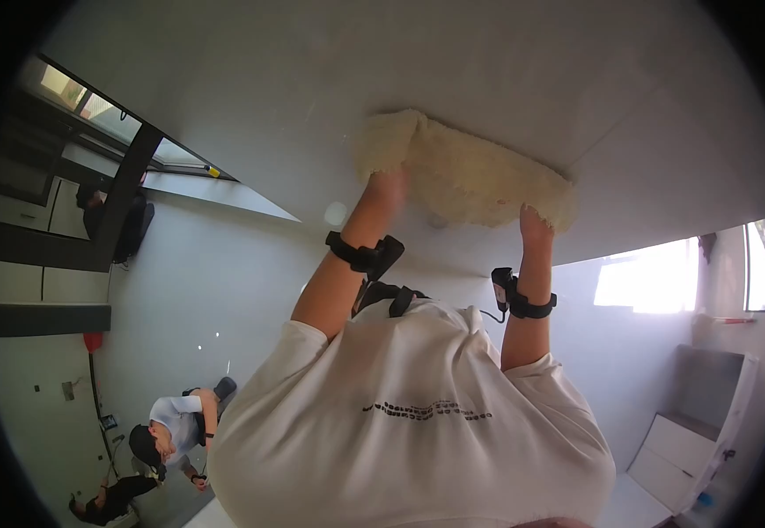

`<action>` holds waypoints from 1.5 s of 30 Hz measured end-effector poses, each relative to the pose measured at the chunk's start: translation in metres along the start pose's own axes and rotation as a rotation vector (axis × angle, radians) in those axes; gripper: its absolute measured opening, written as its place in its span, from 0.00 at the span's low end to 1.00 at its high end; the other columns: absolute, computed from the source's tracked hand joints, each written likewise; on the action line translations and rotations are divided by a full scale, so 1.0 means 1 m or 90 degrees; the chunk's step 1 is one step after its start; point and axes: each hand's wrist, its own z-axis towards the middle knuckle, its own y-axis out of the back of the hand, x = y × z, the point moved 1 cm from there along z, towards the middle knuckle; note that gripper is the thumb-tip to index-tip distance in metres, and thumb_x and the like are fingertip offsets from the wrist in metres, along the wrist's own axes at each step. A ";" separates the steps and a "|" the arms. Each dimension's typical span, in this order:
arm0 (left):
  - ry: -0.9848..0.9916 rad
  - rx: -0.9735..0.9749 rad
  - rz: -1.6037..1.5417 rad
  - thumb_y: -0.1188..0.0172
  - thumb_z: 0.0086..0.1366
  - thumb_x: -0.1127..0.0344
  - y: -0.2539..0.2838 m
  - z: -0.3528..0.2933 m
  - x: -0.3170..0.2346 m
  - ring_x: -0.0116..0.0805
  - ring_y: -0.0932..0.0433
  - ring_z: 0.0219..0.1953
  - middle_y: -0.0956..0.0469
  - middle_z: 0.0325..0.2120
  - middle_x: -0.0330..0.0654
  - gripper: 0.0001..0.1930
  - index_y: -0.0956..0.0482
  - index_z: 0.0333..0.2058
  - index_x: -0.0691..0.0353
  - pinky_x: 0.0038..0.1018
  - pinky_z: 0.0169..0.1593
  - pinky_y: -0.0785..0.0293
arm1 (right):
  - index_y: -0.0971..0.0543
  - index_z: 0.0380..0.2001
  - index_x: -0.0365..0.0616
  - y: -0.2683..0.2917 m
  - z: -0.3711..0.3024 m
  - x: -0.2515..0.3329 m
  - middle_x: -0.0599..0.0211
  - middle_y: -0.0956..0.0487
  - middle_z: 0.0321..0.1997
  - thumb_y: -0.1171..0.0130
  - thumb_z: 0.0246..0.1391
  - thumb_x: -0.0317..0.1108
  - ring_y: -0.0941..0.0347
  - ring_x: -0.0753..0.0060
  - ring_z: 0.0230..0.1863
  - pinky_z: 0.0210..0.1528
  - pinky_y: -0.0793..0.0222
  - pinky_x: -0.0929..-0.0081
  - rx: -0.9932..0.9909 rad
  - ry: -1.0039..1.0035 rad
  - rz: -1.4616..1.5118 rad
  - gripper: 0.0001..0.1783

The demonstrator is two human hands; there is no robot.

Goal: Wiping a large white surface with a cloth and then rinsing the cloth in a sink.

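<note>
Plush cloth: a fluffy, cream-yellow plush cloth lies on the pale grey table, close to the near edge; it is longer from left to right, and its left end is farther from this edge than its right end.
Left hand: the left hand, a little blurred, is at the left end of the cloth; its fingers are hidden in the pile.
Right hand: the right hand is at the near right corner of the cloth, and most of its fingers are hidden too.
Grip: the hands are well apart from each other, both touching the cloth; I cannot tell if they are clamped on it.
Forearms: a black strap with a device sits around each, the left strap and the right strap.
Co-worker: a person in a dark cap is beyond the table, at lower left.
Shelf unit: a white shelf unit stands at lower right.
</note>
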 end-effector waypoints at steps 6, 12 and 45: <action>-0.156 0.076 0.275 0.47 0.67 0.66 -0.030 0.023 -0.061 0.37 0.29 0.54 0.29 0.52 0.43 0.20 0.35 0.56 0.61 0.33 0.55 0.31 | 0.22 0.30 0.41 0.036 0.034 0.061 0.70 0.25 0.17 0.48 0.52 0.31 0.31 0.75 0.16 0.21 0.35 0.75 -0.085 -0.227 0.465 0.07; -0.017 0.172 0.195 0.43 0.63 0.67 -0.021 -0.001 -0.015 0.37 0.31 0.56 0.32 0.55 0.43 0.24 0.36 0.57 0.62 0.32 0.57 0.33 | 0.21 0.29 0.41 0.011 0.017 0.039 0.65 0.24 0.22 0.48 0.51 0.29 0.28 0.74 0.21 0.25 0.32 0.75 -0.008 0.081 0.051 0.07; 0.123 0.292 -0.093 0.49 0.67 0.57 -0.049 -0.032 0.027 0.35 0.37 0.61 0.38 0.60 0.44 0.29 0.45 0.63 0.57 0.32 0.63 0.38 | 0.26 0.33 0.34 0.080 0.006 0.075 0.53 0.22 0.29 0.43 0.47 0.27 0.25 0.48 0.30 0.33 0.29 0.61 0.529 -0.138 0.119 0.10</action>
